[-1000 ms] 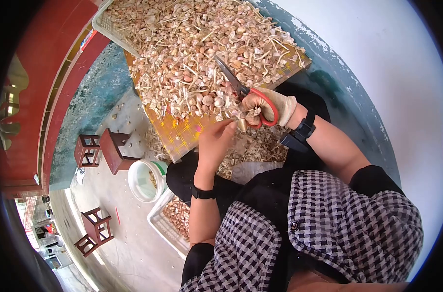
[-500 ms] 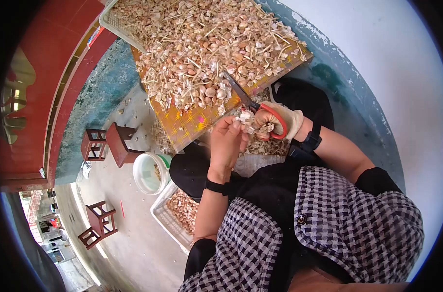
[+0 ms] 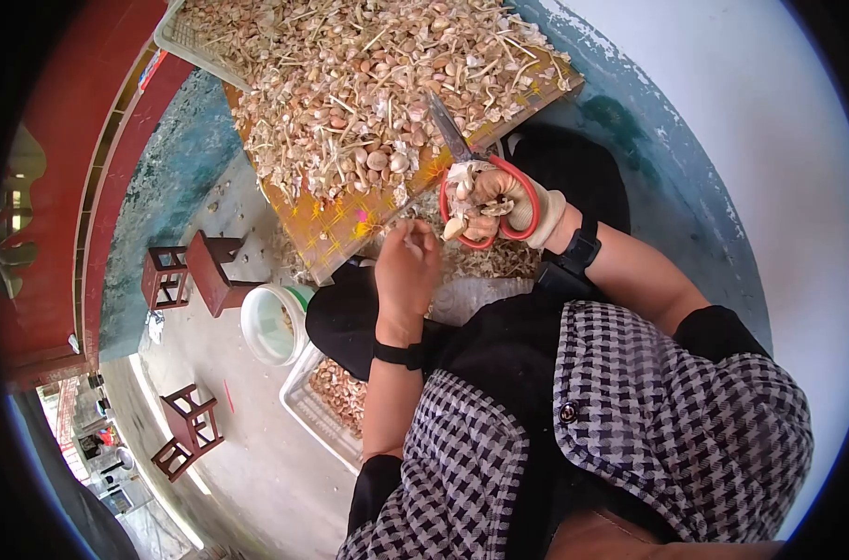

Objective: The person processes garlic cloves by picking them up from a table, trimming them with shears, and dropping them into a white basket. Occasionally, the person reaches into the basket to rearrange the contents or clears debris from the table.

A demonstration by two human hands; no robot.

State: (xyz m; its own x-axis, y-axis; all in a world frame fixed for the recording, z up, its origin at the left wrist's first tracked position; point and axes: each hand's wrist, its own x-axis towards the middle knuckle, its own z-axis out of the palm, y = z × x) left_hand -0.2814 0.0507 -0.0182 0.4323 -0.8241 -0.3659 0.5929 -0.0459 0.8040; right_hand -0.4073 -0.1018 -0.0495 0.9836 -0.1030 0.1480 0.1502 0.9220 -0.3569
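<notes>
My right hand [image 3: 519, 207], in a pale glove, is closed around red-handled scissors [image 3: 450, 131], whose dark blades point up and left toward the table's edge. Torn garlic [image 3: 461, 182] with papery skin is caught at the same fingers, and a pale clove [image 3: 454, 228] shows at its lower end. To the left, my bare left hand [image 3: 407, 271] is apart from it, fingers curled together; what they hold, if anything, is hidden. Beyond both hands, a heap of garlic cloves, stalks and skins [image 3: 350, 103] covers much of the yellow-patterned table [image 3: 326, 233].
A white basket [image 3: 298, 397] of cloves sits on the floor beside my leg, near a pale bucket [image 3: 268, 327]. Small wooden stools [image 3: 193, 420] stand farther left. Another white basket [image 3: 186, 42] lies at the heap's far left. Skins [image 3: 490, 259] lie below my hands.
My left hand has come away from the garlic and moved slightly left and down. My right hand has turned, showing both scissor loops, with the garlic still at its fingers. The view has shifted slightly.
</notes>
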